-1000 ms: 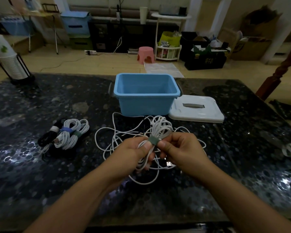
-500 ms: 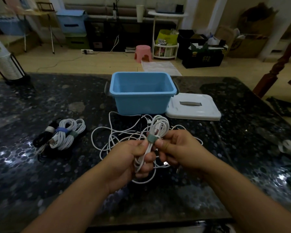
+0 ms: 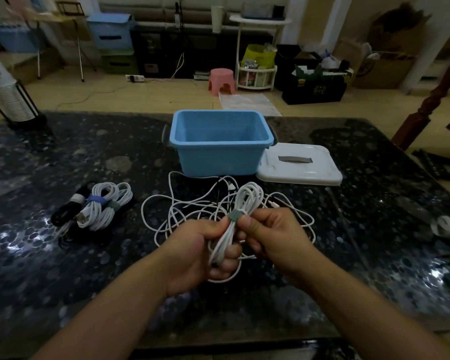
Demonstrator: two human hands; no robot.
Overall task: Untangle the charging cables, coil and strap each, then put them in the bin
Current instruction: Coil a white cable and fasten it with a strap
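Above the dark table I hold a coiled white cable (image 3: pixel 248 201) with a grey-green strap (image 3: pixel 235 214) round its middle. My left hand (image 3: pixel 195 253) grips the lower half of the coil in its fist. My right hand (image 3: pixel 273 235) pinches the coil just below the strap. Under my hands lies a loose tangle of white cables (image 3: pixel 182 206). An open blue bin (image 3: pixel 220 141) stands behind it, nothing visible inside. On the left lie three strapped coils together: two white (image 3: pixel 107 206) and one black (image 3: pixel 68 211).
The bin's white lid (image 3: pixel 300 165) lies flat to the right of the bin. A stack of paper cups in a black stand (image 3: pixel 4 97) is at the table's far left corner. A small white object (image 3: pixel 443 224) lies near the right edge.
Both hands have stayed on the strapped coil. The left fist has closed further round the coil's lower half, and the coil now stands more upright.
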